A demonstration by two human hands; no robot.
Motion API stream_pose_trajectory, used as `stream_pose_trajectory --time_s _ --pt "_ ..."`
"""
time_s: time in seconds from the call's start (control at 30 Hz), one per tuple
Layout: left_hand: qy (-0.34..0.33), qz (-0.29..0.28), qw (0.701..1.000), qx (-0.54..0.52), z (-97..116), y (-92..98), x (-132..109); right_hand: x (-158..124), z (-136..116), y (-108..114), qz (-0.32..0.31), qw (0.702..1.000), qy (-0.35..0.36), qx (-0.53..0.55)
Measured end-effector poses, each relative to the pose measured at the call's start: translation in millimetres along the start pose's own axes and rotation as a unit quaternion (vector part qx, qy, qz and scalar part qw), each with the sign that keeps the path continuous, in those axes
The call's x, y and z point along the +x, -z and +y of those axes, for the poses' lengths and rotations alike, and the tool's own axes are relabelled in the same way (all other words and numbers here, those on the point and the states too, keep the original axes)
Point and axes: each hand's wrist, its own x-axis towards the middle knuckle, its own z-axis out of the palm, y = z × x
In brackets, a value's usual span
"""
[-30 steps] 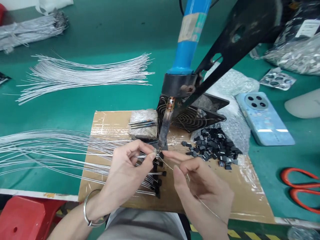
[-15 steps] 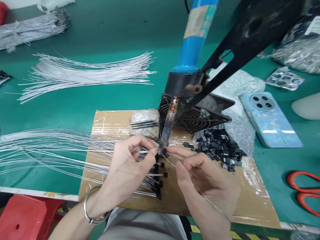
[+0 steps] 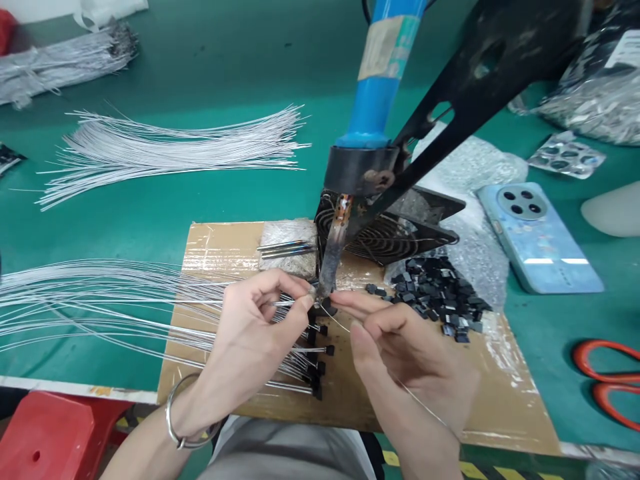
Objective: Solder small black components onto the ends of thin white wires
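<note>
A blue-handled soldering iron (image 3: pixel 373 100) is clamped tip-down in a black metal bracket (image 3: pixel 450 127). Right beside its tip, my left hand (image 3: pixel 263 327) pinches a white wire between thumb and forefinger; the wire's end is partly hidden by the fingertips. My right hand (image 3: pixel 410 360) is closed on a thin strand of solder wire (image 3: pixel 423 405), whose end reaches the iron's tip. One fingertip of that hand is close to the tip. Below my left hand, several white wires with black connectors (image 3: pixel 316 387) lie on a brown cardboard sheet (image 3: pixel 215 243).
Loose black connectors (image 3: pixel 435 293) are heaped right of a black fan (image 3: pixel 390 233). A blue phone (image 3: pixel 540 237) and red-handled scissors (image 3: pixel 600 380) lie farther right. A bundle of white wires (image 3: pixel 175 147) rests on the green table at back left. A red stool (image 3: pixel 45 433) stands lower left.
The view has shifted slightly, so the iron and bracket appear a little farther left. Both hands keep almost the same pose at the iron's tip.
</note>
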Motion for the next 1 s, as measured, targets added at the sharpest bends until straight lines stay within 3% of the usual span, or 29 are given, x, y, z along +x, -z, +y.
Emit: stream_pose_trajectory --time_s 1.0 --pt "-0.010 0.015 1.000 0.022 -0.3 -0.8 -1.4 -1.6 2.2 1.1 -0.017 1.000 0.017 -0.002"
